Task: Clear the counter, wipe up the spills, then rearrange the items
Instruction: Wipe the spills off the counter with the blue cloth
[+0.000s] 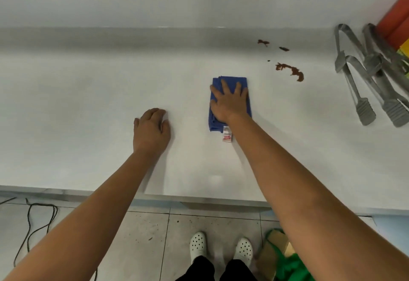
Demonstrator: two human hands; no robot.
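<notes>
Folded blue cloth (230, 101) lengthwise away from person, right hand (229, 103) flat, grip spread

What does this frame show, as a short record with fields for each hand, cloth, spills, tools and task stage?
right hand: right hand pressed flat on the cloth, fingers spread
left hand: left hand resting on the counter, holding nothing
cloth: blue cloth, folded, white tag at its near end
spills: brown spills beyond and right of the cloth, apart from it
tools: metal tongs at the right edge
stage: spills not yet wiped
</notes>
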